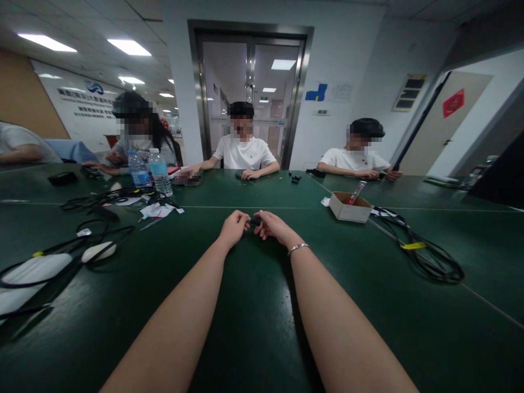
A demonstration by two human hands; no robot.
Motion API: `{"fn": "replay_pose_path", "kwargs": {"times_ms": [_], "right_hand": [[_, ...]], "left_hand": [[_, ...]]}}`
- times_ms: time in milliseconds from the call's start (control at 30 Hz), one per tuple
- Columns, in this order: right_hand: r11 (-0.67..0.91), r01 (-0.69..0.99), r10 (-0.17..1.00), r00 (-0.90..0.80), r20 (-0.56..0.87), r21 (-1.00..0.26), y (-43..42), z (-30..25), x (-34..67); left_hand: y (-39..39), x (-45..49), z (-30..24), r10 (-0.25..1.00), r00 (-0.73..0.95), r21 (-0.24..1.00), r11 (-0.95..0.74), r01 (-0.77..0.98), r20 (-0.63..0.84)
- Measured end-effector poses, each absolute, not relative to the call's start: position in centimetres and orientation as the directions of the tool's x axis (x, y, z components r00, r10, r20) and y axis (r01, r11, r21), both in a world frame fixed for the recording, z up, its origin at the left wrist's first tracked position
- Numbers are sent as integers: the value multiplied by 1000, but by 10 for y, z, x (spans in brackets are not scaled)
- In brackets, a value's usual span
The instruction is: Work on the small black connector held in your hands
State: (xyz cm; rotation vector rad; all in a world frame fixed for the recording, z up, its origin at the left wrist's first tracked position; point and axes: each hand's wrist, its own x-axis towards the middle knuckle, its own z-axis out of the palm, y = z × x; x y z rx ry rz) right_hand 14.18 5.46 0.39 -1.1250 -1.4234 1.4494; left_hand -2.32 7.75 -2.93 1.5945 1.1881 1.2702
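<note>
Both my forearms stretch out over the dark green table point(254, 305). My left hand point(234, 227) and my right hand point(272, 225) meet at the table's middle, fingers curled. Between their fingertips sits a small dark object point(254, 221), pinched from both sides; it is too small to name. A silver bracelet point(297, 248) circles my right wrist.
A small cardboard box point(350, 207) with a red-tipped item stands to the right, black cables point(426, 254) beyond it. Two water bottles point(159, 172), papers and more cables lie to the left. Three people sit across the table, with small black parts point(295, 178) near them.
</note>
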Motion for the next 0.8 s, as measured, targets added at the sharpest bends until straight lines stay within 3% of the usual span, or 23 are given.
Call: {"fn": "replay_pose_path", "kwargs": {"times_ms": [167,367,567,800], "right_hand": [[10,-76,950,-311,34,-997,51,5,147],[-44,51,955,-291,-57,-998,53,5,142],[77,0,942,-328,73,-997,50,5,145],[-29,103,953,-297,-59,-994,59,2,140]], "left_hand": [[76,-23,-28,960,80,938,-279,207,268],[74,-23,-26,962,71,941,-271,203,262],[72,-22,-24,964,71,945,-264,194,255],[71,-20,-23,962,69,939,-274,208,265]]}}
